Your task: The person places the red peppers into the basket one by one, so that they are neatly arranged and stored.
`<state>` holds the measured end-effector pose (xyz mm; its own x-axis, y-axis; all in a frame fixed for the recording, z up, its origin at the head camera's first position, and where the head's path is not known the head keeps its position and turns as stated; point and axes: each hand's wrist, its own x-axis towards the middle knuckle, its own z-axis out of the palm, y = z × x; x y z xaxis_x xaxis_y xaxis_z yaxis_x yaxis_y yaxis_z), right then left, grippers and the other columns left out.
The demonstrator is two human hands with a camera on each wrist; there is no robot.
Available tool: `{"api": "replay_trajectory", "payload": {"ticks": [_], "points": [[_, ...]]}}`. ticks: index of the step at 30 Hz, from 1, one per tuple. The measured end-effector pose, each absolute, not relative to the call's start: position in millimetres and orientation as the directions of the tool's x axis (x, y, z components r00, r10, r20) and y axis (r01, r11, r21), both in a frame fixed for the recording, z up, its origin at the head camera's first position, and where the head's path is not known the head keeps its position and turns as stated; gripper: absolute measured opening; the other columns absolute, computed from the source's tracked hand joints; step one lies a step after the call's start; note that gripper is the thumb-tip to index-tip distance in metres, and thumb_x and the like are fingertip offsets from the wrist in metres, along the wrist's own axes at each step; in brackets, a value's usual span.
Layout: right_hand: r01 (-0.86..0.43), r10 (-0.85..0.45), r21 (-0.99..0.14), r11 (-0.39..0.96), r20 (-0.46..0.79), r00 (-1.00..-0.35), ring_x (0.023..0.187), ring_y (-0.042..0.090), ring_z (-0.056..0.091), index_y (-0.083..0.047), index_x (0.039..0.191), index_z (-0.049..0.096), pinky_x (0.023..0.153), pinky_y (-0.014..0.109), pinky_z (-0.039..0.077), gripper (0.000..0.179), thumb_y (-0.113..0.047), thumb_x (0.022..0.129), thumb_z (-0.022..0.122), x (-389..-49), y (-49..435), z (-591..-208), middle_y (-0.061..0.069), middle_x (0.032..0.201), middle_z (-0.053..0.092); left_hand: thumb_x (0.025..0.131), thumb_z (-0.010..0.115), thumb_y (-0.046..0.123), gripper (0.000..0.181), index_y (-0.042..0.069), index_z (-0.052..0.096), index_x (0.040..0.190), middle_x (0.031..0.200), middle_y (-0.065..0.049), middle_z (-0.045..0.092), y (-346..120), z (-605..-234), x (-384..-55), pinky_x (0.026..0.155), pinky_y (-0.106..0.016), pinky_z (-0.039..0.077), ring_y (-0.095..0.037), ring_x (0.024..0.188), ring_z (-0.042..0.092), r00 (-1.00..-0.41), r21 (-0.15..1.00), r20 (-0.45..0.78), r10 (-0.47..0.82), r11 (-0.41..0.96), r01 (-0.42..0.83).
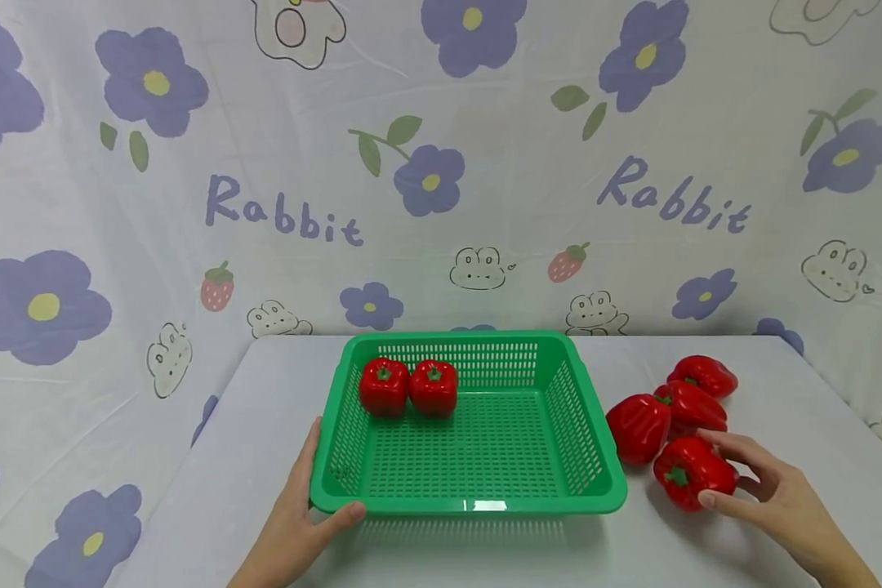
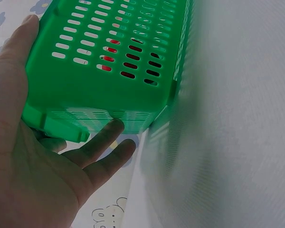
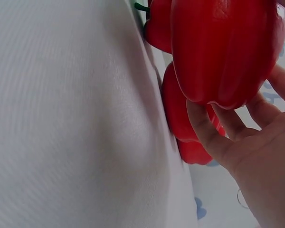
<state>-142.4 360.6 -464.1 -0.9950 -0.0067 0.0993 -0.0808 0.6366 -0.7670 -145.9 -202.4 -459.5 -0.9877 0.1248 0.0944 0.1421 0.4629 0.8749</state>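
Note:
My right hand [image 1: 768, 490] grips a red bell pepper [image 1: 694, 472], thumb at its near side and fingers at its far side. In the right wrist view this bell pepper [image 3: 223, 52] is tilted, and the hand's fingertips lie against its lower end. My left hand [image 1: 301, 498] holds the front left corner of a green basket [image 1: 466, 504], thumb on the front rim and fingers along the left side. The left wrist view shows the slotted basket wall [image 2: 104, 90] beside the spread fingers. Inside, two red bell peppers [image 1: 409, 388] stand side by side in the back left corner.
To the right of the basket, three more red bell peppers lie on the white table: one close to the basket [image 1: 638, 429], one behind the held pepper [image 1: 694, 406], and one farthest back [image 1: 704, 374]. A flower-and-rabbit printed curtain [image 1: 485, 229] hangs behind the table.

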Motion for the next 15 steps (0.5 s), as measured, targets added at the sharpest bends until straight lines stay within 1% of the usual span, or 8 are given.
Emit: {"api": "replay_trajectory", "payload": {"ticks": [8,10,15], "points": [[-0.06,0.007,-0.783,0.62,0.082,-0.997,0.109,-0.008,0.044,-0.013,0.151,0.04,0.079,0.018,0.05,0.076,-0.027,0.086,0.078,-141.8,357.9,-459.8,0.011,0.14,0.045,0.087,0.076,0.037,0.104,0.041,-0.001,0.156,0.162,0.002,0.011,-202.7,-460.3,-146.6,0.107,-0.056,0.031,-0.025,0.144,0.021,-0.987,0.877,0.098,0.125,0.458,0.145],[-0.054,0.011,-0.787,0.615,0.077,-0.997,0.109,-0.007,0.043,-0.015,0.151,0.039,0.079,0.018,0.05,0.076,-0.027,0.086,0.077,-141.8,357.8,-459.3,0.01,0.14,0.044,0.087,0.076,0.036,0.103,0.041,-0.001,0.156,0.162,0.002,0.011,-202.6,-460.5,-146.6,0.106,-0.056,0.033,-0.025,0.143,0.023,-0.987,0.879,0.097,0.125,0.456,0.144],[-0.05,0.023,-0.799,0.599,0.08,-0.997,0.11,-0.004,0.043,-0.016,0.152,0.038,0.079,0.019,0.05,0.077,-0.027,0.087,0.077,-141.6,357.3,-460.5,0.002,0.138,0.044,0.087,0.076,0.035,0.103,0.04,-0.001,0.156,0.161,0.002,0.012,-201.9,-460.9,-146.7,0.105,-0.054,0.035,-0.025,0.141,0.026,-0.987,0.881,0.097,0.126,0.45,0.144]]}}
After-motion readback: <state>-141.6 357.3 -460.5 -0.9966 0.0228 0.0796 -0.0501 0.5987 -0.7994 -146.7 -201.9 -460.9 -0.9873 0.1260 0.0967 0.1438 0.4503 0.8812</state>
